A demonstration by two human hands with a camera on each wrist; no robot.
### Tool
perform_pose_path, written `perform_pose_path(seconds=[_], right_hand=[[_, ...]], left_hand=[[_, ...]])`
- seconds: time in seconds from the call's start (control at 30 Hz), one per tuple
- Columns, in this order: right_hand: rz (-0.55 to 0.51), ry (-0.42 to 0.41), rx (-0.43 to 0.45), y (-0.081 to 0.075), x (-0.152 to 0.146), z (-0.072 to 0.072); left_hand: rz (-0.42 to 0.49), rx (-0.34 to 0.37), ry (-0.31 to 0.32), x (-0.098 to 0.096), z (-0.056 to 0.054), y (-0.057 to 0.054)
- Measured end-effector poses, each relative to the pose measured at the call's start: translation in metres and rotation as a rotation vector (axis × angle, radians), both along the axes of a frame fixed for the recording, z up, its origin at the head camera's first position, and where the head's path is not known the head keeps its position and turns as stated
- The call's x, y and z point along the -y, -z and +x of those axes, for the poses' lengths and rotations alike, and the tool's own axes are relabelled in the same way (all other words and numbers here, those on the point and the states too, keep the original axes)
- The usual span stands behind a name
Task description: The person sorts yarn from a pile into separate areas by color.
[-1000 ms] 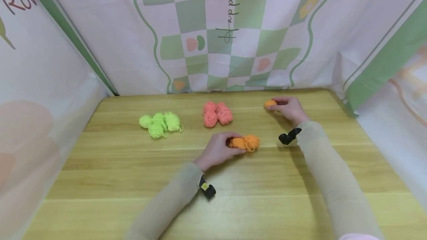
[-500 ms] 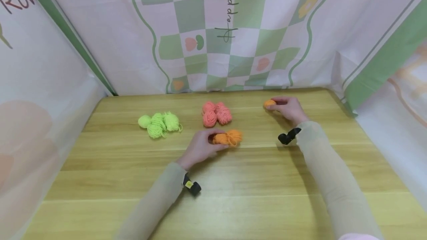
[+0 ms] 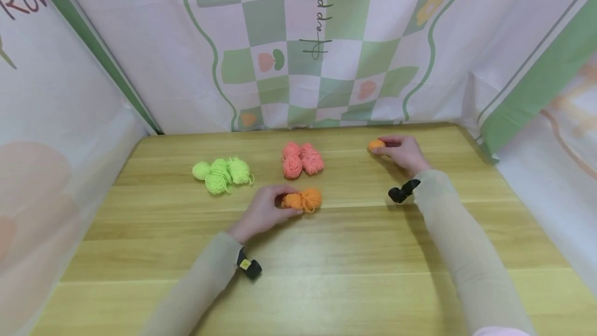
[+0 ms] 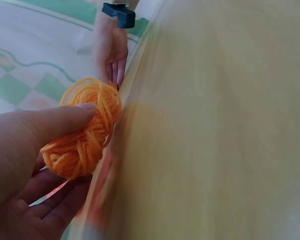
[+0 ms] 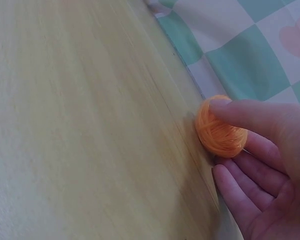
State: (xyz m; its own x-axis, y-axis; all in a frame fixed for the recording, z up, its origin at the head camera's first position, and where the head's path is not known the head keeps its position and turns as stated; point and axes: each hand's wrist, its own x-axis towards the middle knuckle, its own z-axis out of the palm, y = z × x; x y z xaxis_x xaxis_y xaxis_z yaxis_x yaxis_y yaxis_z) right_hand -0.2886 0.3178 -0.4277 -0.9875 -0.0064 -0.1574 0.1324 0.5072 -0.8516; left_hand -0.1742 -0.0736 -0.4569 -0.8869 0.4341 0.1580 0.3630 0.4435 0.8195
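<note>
My left hand [image 3: 267, 208] grips a bundle of orange yarn [image 3: 303, 200] over the middle of the table, just in front of the pink yarn. In the left wrist view the thumb lies across the orange yarn bundle [image 4: 85, 135], which looks like two lumps with loose loops. Toward the back right, my right hand [image 3: 404, 152] pinches a small ball of orange yarn [image 3: 375, 145]. Thumb and fingers hold the orange ball [image 5: 221, 129] at the table surface in the right wrist view; whether it touches the wood I cannot tell.
Pink yarn balls [image 3: 302, 160] sit together at the back middle of the wooden table [image 3: 354, 284]. Lime-green yarn balls [image 3: 224, 175] lie in a group to their left, with a loose strand. A patterned cloth [image 3: 322, 66] hangs behind the table's back edge.
My left hand has moved left across the table with the orange yarn bundle, from right of the pink yarn to in front of it. The right hand and its ball stay in place.
</note>
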Motion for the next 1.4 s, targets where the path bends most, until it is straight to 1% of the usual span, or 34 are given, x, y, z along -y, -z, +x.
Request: perform_pose_path(seconds=[0.23,0.37,0.57,0.8,1.0,1.1,1.23,1.4], right_hand=[[-0.001,-0.001,0.006,0.0004,-0.0001,-0.0001],[-0.004,0.002,0.007,0.0014,-0.0004,-0.0007],[0.000,0.002,-0.001,0.0026,0.0006,-0.0017],[0.001,0.006,-0.004,0.0044,-0.0007,-0.0027],[0.009,0.016,-0.007,0.0038,-0.0015,-0.0031],[0.011,0.019,-0.012,0.0028,-0.0013,-0.0024],[0.015,0.019,-0.034,0.0019,-0.0013,-0.0008],[0.014,0.013,-0.046,0.0007,-0.0011,0.0013]], left_hand=[[-0.053,-0.002,0.060,0.0030,0.0069,-0.0005],[-0.060,0.010,0.076,0.0030,0.0090,0.0001],[-0.074,0.034,0.072,0.0047,0.0079,0.0002],[-0.076,0.068,0.070,0.0083,0.0051,-0.0024],[-0.054,0.092,0.065,0.0095,0.0041,-0.0036],[-0.040,0.102,0.060,0.0096,0.0033,-0.0031],[-0.044,0.111,0.049,0.0094,0.0016,-0.0016],[-0.050,0.121,0.042,0.0092,0.0019,-0.0037]])
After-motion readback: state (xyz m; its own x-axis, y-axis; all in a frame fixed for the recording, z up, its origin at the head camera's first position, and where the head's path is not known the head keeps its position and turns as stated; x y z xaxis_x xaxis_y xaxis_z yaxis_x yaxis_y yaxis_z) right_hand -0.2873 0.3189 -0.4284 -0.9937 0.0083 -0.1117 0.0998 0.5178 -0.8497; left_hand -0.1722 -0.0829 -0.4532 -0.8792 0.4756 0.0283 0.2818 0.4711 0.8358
